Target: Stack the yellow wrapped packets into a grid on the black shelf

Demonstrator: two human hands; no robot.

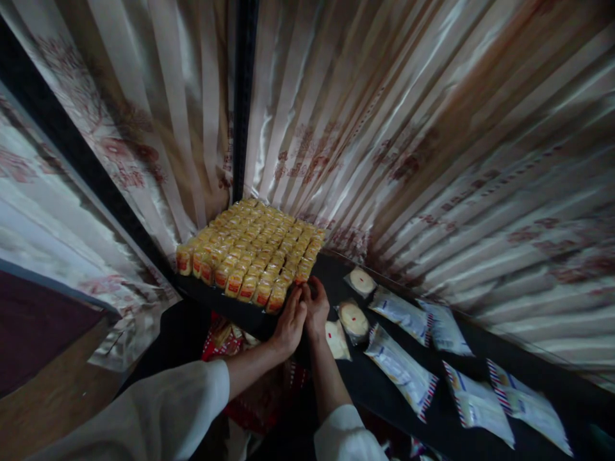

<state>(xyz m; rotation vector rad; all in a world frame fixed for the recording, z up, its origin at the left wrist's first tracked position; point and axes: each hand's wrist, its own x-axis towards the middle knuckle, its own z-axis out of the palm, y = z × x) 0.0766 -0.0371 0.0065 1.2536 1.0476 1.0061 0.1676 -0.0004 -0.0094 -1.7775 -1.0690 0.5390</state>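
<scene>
A dense block of small yellow wrapped packets stands in rows on a dark shelf, pushed into the corner. My left hand and my right hand meet at the block's near right edge, fingers curled against the outermost packets. What the fingers pinch is hidden between them. Both arms wear white sleeves.
Round cakes in clear wrappers and several white pouches with striped edges lie along the shelf to the right. Shiny pleated curtains with red print line the walls. A red-patterned bag sits below the shelf.
</scene>
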